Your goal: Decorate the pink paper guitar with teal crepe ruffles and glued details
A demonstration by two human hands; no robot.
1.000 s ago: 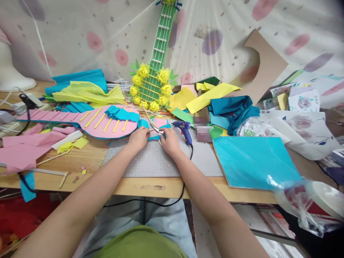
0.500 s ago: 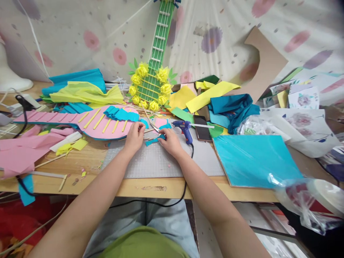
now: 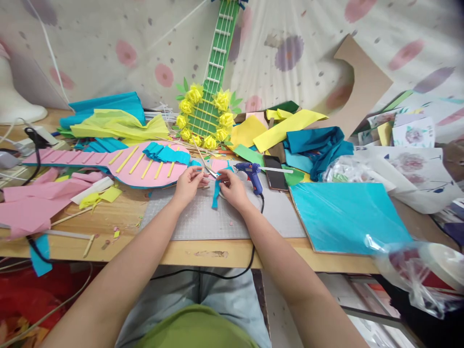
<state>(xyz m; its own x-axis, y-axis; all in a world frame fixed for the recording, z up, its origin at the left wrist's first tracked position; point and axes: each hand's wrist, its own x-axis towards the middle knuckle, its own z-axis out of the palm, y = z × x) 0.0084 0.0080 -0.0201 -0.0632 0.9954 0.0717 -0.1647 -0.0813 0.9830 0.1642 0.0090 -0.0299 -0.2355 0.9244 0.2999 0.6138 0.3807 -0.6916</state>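
A narrow strip of blue crepe paper [image 3: 216, 197] hangs from the fingertips of my right hand [image 3: 234, 189], over the grey cutting mat [image 3: 195, 224]. My left hand [image 3: 188, 183] is just left of it, thumb and fingers drawn together; what they hold, if anything, is too small to make out. Scissors [image 3: 209, 168] lie between and beyond the hands, partly covered. To the left rests a pink paper guitar [image 3: 136, 169] with yellow sticks and ruffled blue crepe paper [image 3: 165, 153] on its body. A blue glue gun [image 3: 253, 175] lies beside my right hand.
A green guitar [image 3: 213, 72] ringed with yellow paper flowers stands at the back. A phone [image 3: 275, 173] and a blue board [image 3: 350, 217] lie to the right. Pink paper [image 3: 32, 205] and thin sticks are at left. The glue gun's black cord [image 3: 250, 263] loops over the table's front edge.
The blue strip has swung from lying sideways to hanging down toward me. My left hand has turned its fingers to the right, nearer the strip. The view has shifted slightly.
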